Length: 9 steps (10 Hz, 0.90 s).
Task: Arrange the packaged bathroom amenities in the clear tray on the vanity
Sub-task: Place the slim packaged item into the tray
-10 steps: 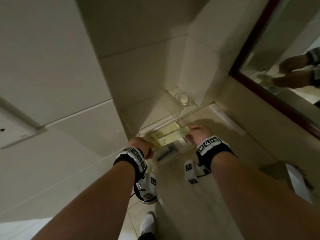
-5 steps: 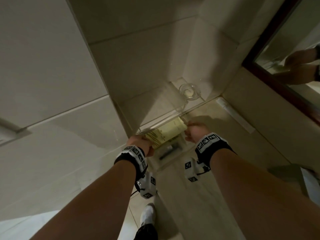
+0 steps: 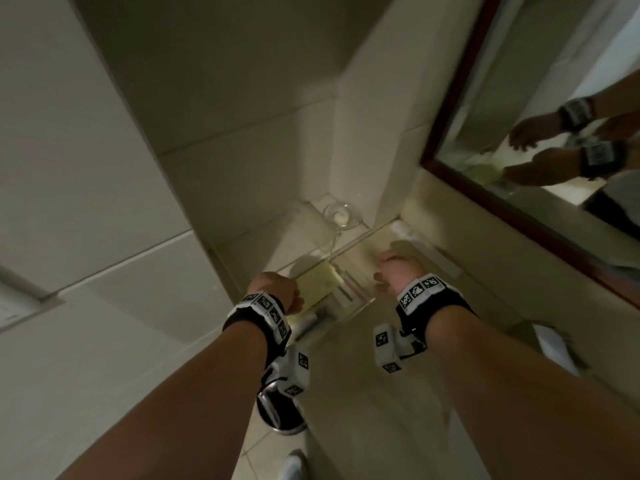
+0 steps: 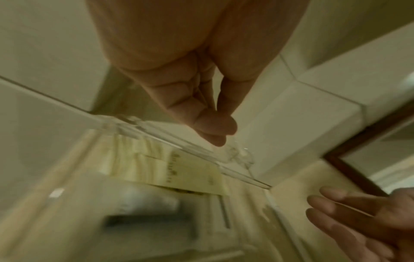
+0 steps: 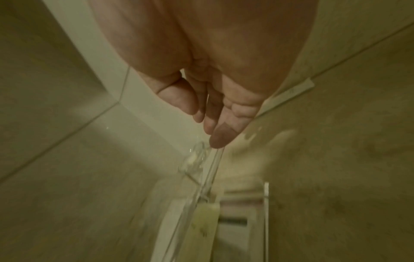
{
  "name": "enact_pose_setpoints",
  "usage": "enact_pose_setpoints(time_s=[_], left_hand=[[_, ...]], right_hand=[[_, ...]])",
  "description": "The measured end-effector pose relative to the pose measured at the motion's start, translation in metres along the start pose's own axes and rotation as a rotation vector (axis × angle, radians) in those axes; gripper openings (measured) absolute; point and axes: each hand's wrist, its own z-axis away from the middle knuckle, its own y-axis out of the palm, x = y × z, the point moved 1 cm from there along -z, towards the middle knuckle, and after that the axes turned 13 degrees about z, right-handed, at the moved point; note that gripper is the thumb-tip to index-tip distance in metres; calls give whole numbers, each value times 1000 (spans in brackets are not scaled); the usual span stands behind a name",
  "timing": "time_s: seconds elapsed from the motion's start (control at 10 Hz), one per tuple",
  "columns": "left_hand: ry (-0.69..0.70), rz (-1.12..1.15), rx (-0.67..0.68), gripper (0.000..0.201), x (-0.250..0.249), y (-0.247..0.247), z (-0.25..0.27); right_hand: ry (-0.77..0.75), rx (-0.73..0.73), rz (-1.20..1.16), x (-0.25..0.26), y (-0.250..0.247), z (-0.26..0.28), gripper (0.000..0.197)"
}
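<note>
A stack of pale yellow packets (image 3: 318, 285) lies flat in the clear tray (image 3: 360, 303) in the vanity's corner. Blurred white and dark packaged items (image 3: 341, 296) lie beside the stack. My left hand (image 3: 277, 289) hovers at the stack's near left end. In the left wrist view its fingers (image 4: 219, 124) hang loosely together above the tray rim (image 4: 241, 177) and the yellow packets (image 4: 190, 173), holding nothing. My right hand (image 3: 394, 266) is off the tray's right side. Its straight fingers (image 5: 220, 136) point down over the tray's far corner (image 5: 212, 168), empty.
A small glass dish (image 3: 341, 214) with a white soap stands just behind the tray on a ledge. A long white packet (image 3: 427, 252) lies along the wall under the wood-framed mirror (image 3: 554, 140). Beige counter (image 3: 381, 410) stretches toward me. A white object (image 3: 554, 344) sits at the right.
Both hands were holding the ends of the yellow packets over the tray. Now they have let go, the packets lie in the tray, and my right hand has drawn away to the right.
</note>
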Motion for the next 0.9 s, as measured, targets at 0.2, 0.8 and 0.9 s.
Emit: enact_pose_setpoints(time_s=[0.2,0.8,0.9], left_hand=[[175,-32,246,11,-38,112,70],[239,-455,945,20,107,456,332],[206,-544,1069,23,170,514,333]], right_hand=[[-82,1,-316,-18,-132,63,22],[198,-778,-691,-324,-424,285,33],[314,-884,-729,-390,-442,311,29]])
